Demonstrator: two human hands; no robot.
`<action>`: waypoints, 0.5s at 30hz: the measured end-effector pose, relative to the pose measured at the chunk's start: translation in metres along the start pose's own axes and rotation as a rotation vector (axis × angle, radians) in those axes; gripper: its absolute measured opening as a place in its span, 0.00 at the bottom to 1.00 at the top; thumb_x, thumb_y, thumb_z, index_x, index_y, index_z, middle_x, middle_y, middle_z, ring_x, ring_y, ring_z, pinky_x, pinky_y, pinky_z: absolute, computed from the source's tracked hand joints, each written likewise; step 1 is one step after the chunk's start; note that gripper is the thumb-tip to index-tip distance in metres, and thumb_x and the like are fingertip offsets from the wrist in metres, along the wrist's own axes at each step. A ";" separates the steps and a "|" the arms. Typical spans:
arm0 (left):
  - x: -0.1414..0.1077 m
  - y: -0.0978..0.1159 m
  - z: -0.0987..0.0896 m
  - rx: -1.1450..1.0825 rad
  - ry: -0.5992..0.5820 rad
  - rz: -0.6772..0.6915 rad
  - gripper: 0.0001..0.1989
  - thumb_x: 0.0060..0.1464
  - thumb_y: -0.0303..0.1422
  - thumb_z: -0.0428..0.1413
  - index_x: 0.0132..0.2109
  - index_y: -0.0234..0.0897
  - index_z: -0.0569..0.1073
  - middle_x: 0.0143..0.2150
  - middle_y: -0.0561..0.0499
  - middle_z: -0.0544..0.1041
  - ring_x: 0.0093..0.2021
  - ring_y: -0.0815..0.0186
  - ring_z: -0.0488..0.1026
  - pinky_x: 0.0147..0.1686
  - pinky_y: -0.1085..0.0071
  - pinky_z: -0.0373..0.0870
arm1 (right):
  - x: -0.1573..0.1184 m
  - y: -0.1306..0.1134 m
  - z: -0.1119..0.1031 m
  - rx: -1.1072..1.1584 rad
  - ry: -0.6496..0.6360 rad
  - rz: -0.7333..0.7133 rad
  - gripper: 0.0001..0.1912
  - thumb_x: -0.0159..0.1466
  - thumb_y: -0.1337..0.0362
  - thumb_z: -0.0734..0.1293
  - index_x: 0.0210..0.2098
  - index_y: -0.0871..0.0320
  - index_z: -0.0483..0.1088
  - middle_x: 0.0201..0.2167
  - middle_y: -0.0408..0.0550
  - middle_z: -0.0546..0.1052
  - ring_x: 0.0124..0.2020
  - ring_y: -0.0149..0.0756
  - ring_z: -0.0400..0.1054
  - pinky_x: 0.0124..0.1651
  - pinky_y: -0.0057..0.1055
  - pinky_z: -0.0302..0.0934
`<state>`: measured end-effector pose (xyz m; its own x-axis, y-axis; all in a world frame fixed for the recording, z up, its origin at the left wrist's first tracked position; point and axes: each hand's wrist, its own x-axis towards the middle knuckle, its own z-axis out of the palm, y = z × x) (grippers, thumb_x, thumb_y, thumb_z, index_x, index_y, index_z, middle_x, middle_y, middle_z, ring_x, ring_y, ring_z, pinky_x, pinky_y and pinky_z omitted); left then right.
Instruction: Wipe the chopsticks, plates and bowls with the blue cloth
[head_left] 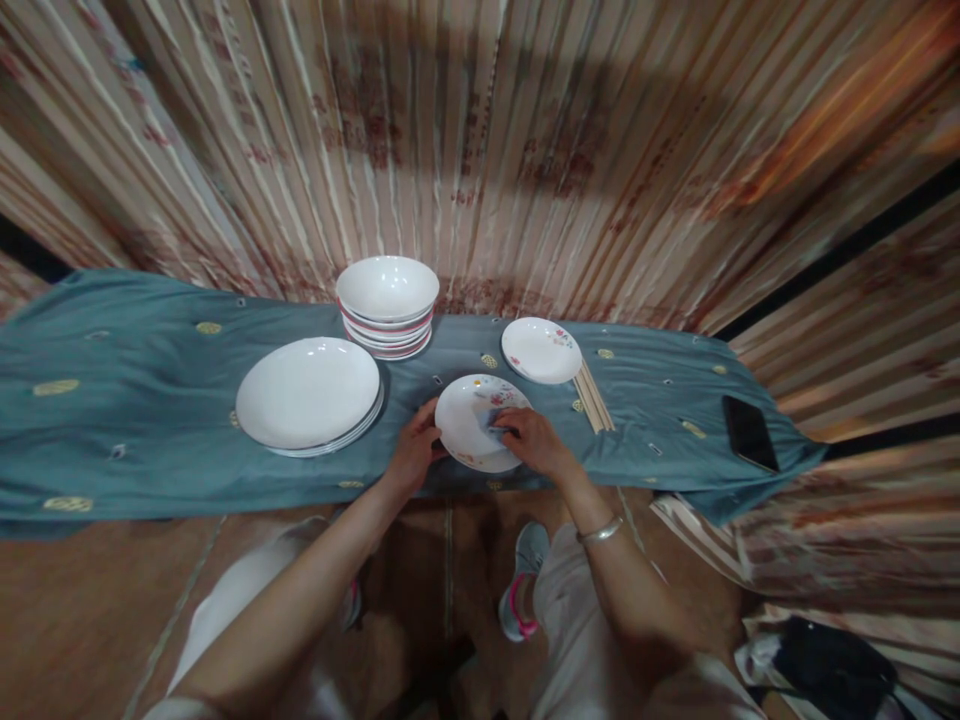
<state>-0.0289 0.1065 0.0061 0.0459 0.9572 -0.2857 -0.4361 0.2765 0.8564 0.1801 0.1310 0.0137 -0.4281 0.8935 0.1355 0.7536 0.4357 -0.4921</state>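
A white plate with a flower pattern (pixel 465 440) is held near the front edge of the table. My left hand (pixel 415 443) grips its left rim, thumb over the edge and fingers beneath. Over the plate's right half, my right hand (pixel 531 440) presses a small bluish-grey cloth (pixel 487 418) onto the surface, its fingers closed on it. Part of the cloth is hidden under those fingers. Just behind, to the right, lie small flowered plates (pixel 540 350), stacked, with several wooden chopsticks (pixel 594 396) beside them.
Large white plates (pixel 307 392) form a stack on the left. Behind them stands a pile of red-banded bowls (pixel 388 290). A black phone (pixel 750 432) lies at the right end of the teal tablecloth (pixel 165 400). Patterned curtains (pixel 465 150) hang along the back.
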 end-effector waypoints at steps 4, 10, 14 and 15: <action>0.000 -0.001 0.000 0.011 0.016 -0.002 0.28 0.37 0.25 0.54 0.51 0.42 0.73 0.54 0.48 0.72 0.48 0.57 0.70 0.38 0.62 0.74 | 0.007 0.005 0.006 -0.054 0.037 -0.001 0.16 0.57 0.75 0.61 0.40 0.58 0.76 0.46 0.51 0.79 0.50 0.41 0.71 0.57 0.42 0.61; -0.001 0.002 0.000 0.028 0.018 0.001 0.29 0.38 0.26 0.54 0.52 0.41 0.72 0.55 0.46 0.72 0.49 0.55 0.70 0.35 0.65 0.74 | 0.023 -0.002 0.016 -0.146 0.021 -0.007 0.18 0.59 0.76 0.60 0.44 0.61 0.75 0.47 0.54 0.77 0.53 0.41 0.68 0.60 0.41 0.57; -0.002 0.002 -0.001 0.015 0.012 0.011 0.28 0.39 0.26 0.55 0.52 0.40 0.73 0.56 0.46 0.72 0.50 0.56 0.70 0.37 0.65 0.74 | 0.030 -0.018 0.019 -0.170 0.002 -0.041 0.18 0.60 0.76 0.60 0.45 0.60 0.74 0.49 0.54 0.76 0.52 0.40 0.68 0.61 0.41 0.55; -0.002 0.002 -0.001 0.011 0.007 0.014 0.27 0.39 0.26 0.55 0.52 0.40 0.73 0.55 0.46 0.72 0.50 0.56 0.70 0.37 0.65 0.74 | 0.031 -0.022 0.020 -0.167 -0.002 -0.052 0.18 0.60 0.76 0.60 0.46 0.60 0.74 0.49 0.54 0.76 0.51 0.40 0.68 0.61 0.41 0.54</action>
<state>-0.0309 0.1050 0.0074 0.0339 0.9604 -0.2765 -0.4267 0.2641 0.8650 0.1401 0.1467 0.0121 -0.4694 0.8692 0.1558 0.8027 0.4935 -0.3349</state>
